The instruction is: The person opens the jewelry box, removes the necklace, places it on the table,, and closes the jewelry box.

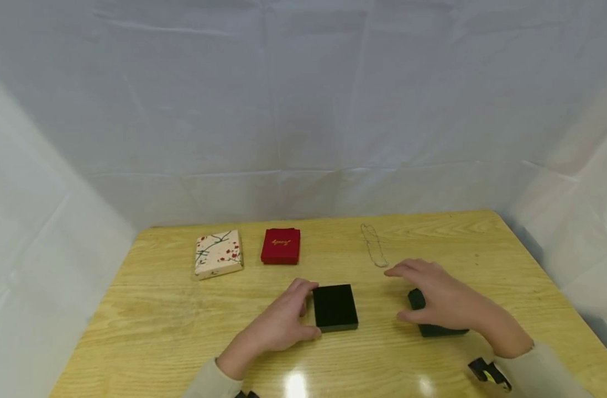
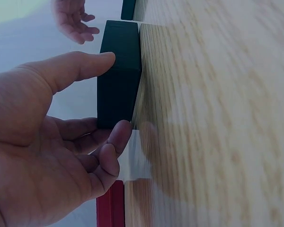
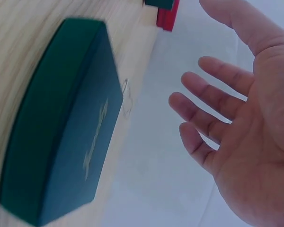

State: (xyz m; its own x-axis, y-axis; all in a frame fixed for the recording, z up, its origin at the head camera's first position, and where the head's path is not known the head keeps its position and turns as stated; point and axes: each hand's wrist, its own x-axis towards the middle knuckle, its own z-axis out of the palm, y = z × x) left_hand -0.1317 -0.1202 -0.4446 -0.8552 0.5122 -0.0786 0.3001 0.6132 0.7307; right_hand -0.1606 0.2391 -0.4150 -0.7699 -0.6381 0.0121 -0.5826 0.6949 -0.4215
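Observation:
A square box (image 1: 335, 307) with a black top face and dark green sides lies mid-table. My left hand (image 1: 282, 326) spans its left side, thumb at the near corner and index finger at the far one. In the left wrist view, the thumb lies against the green side (image 2: 118, 92) and other fingers reach round the opposite side. My right hand (image 1: 440, 296) hovers with spread fingers over a second dark green piece (image 1: 440, 330), partly hidden by it. The right wrist view shows gold lettering on that green piece (image 3: 80, 127), apart from the relaxed fingers.
A thin chain (image 1: 374, 246) lies in a long loop beyond the right hand. Toward the back left stand a red box (image 1: 281, 246) with gold lettering and a cream box (image 1: 218, 254) with a branch-and-blossom print. White sheeting (image 1: 303, 110) hangs behind the wooden table (image 1: 149, 309).

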